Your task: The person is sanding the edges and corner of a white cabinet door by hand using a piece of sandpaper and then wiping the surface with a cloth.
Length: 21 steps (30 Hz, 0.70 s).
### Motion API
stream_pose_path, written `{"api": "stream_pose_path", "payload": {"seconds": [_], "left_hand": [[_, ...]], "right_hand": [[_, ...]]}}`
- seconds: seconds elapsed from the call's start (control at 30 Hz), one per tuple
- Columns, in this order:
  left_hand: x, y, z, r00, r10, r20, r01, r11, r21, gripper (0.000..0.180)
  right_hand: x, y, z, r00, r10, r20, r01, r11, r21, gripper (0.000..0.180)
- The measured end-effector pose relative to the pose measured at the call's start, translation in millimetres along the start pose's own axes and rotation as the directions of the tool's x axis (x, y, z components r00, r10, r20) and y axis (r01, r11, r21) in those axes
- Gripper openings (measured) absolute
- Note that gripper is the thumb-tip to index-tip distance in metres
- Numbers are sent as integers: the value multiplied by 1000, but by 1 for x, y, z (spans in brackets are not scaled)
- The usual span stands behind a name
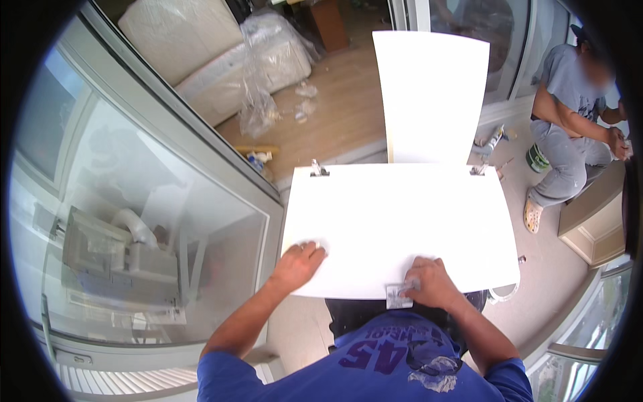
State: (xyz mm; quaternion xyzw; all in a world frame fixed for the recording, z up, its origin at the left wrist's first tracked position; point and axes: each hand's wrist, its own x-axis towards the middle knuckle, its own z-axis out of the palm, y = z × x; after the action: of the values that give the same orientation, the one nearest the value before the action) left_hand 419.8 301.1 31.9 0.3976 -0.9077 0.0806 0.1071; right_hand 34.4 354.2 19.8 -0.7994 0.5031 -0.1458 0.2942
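A white cabinet door lies flat in front of me, with two metal hinges along its far edge. My left hand rests on the door's near left part, its fingers curled. Something small and pale may be at those fingertips; I cannot make it out. Near the door's front edge, my right hand is closed on a small grey, partly see-through square piece. That piece reaches over the front edge toward my blue shirt.
A second white panel stands upright beyond the door. At the right a person sits near a green bucket and a beige cabinet piece. A glass door is at the left; a plastic-wrapped mattress lies farther off.
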Motion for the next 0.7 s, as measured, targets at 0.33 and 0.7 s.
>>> {"api": "stream_pose_path", "payload": {"seconds": [0.33,0.7], "left_hand": [[36,80,-66,955,201,217,-110,923,-370,33],[18,97,-36,932,321,167,-282,934,-221,34]], "right_hand": [[20,9,-2,996,-7,-89,62,772,633,17],[-29,45,-25,875,420,-240,-13,516,856,11]]}}
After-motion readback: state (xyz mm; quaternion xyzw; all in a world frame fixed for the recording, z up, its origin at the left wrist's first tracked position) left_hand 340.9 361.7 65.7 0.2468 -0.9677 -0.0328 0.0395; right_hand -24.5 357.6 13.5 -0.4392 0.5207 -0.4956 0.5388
